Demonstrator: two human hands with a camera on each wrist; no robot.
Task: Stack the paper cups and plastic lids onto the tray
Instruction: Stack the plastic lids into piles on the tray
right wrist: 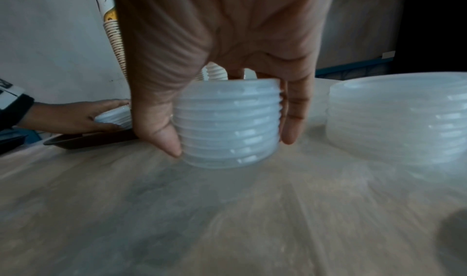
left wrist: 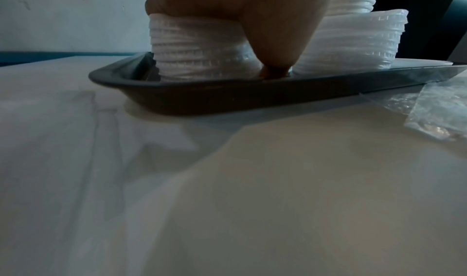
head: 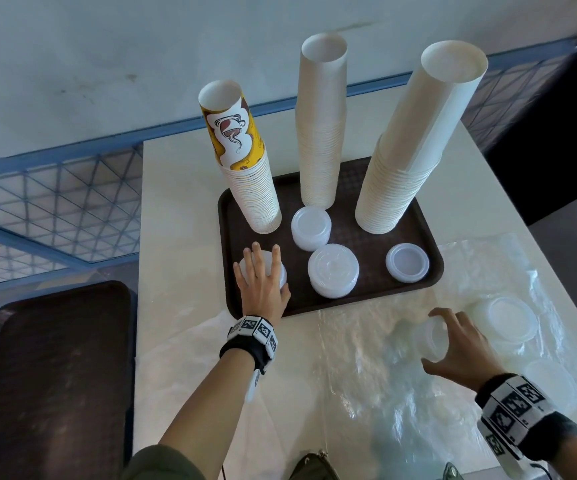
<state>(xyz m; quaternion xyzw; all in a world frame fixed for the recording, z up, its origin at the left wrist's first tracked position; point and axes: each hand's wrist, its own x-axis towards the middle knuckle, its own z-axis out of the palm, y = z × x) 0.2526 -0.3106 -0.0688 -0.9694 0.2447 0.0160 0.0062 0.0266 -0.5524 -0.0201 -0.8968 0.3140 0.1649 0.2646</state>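
On the brown tray [head: 370, 244] stand three tall cup stacks: a yellow-printed one [head: 245, 161], a white one [head: 320, 133] and a wider white one [head: 411, 150]. Lid stacks [head: 310, 228] [head: 332, 270] [head: 407, 263] sit in front of them. My left hand [head: 263, 282] grips another lid stack [left wrist: 197, 54] at the tray's near-left corner, fingers over its top, thumb [left wrist: 275, 40] down its side to the tray floor. To the right, off the tray, my right hand [right wrist: 230, 144] grips a small lid stack [right wrist: 227, 122] from above, just over the plastic-covered table.
A wider lid stack [right wrist: 396, 120] sits right of my right hand on crumpled clear plastic wrap [head: 384, 375]. More lids [head: 550, 379] lie in the wrap near the table's right edge. A second dark tray [head: 48, 375] rests lower at left. A blue grid railing [head: 55, 202] runs behind.
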